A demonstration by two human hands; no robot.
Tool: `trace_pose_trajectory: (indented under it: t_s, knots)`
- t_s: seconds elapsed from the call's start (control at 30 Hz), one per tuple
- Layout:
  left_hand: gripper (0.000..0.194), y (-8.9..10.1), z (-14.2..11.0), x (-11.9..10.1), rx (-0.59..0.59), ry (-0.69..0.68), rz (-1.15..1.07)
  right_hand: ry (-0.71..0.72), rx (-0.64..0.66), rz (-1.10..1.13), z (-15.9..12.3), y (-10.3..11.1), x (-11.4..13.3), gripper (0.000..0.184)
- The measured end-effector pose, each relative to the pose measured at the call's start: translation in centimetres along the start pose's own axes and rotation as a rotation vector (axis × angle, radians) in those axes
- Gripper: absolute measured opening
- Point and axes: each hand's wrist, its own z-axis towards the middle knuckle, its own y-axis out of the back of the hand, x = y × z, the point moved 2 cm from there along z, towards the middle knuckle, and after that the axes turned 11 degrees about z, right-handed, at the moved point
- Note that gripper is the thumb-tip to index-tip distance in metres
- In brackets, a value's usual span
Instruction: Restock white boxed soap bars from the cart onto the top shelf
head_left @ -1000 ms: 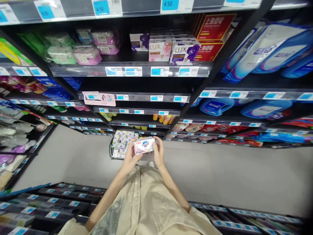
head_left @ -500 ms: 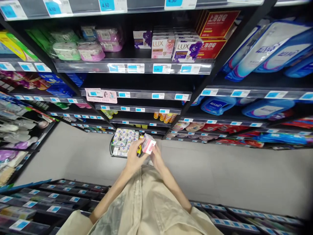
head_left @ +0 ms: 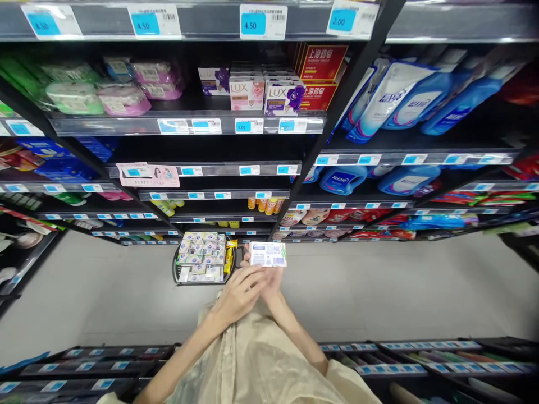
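A small white soap box (head_left: 268,254) faces up with blue print, a barcode and green leaf marks. My right hand (head_left: 273,280) grips it from below, and fingertips show at its left edge. Stretched across toward the box's lower left edge, my left hand (head_left: 241,293) has its fingers extended and overlapping the right hand. Whether it presses on the box is hard to see. Left of both hands, a dark basket (head_left: 174,269) on the floor holds many stacked soap boxes (head_left: 202,252) and some yellow packets (head_left: 228,261).
Ahead stands a shelf unit with wrapped soaps (head_left: 124,100), LUX boxes (head_left: 246,94) and red soap boxes (head_left: 322,62). Blue detergent bottles (head_left: 341,179) fill shelves at right. Low shelves (head_left: 391,367) lie behind me, across the grey floor (head_left: 357,292).
The box in my hands has turned from pink and red faces to a white printed face. My left hand has slid lower, off its side. The view has shifted right.
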Motion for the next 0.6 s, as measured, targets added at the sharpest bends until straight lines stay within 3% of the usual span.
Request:
trace_pose_trajectory:
  t_s: [0.1,0.27,0.37,0.47,0.53,0.6]
  knots:
    - [0.032,-0.5,-0.7,0.0,0.063,-0.002,-0.001,-0.031,-0.024,0.11,0.6,0.3,-0.4,0.058]
    - [0.033,-1.1,-0.9,0.0,0.07,0.008,0.015,-0.086,0.048,0.36,4.5,-0.3,0.4,0.052]
    - [0.033,-1.4,-0.4,0.0,0.123,0.014,0.018,-0.212,0.247,0.885,5.7,-0.7,0.6,0.046]
    - [0.032,-1.7,-0.3,0.1,0.159,0.022,0.017,-0.441,0.407,1.451,5.7,-0.6,0.6,0.051]
    - [0.032,-1.9,-0.4,0.2,0.179,0.026,0.012,-0.571,0.403,1.633,5.3,-0.5,0.6,0.057]
    - [0.032,-2.1,-0.5,0.2,0.2,0.022,0.003,-0.595,0.417,1.747,4.9,-0.5,0.9,0.058]
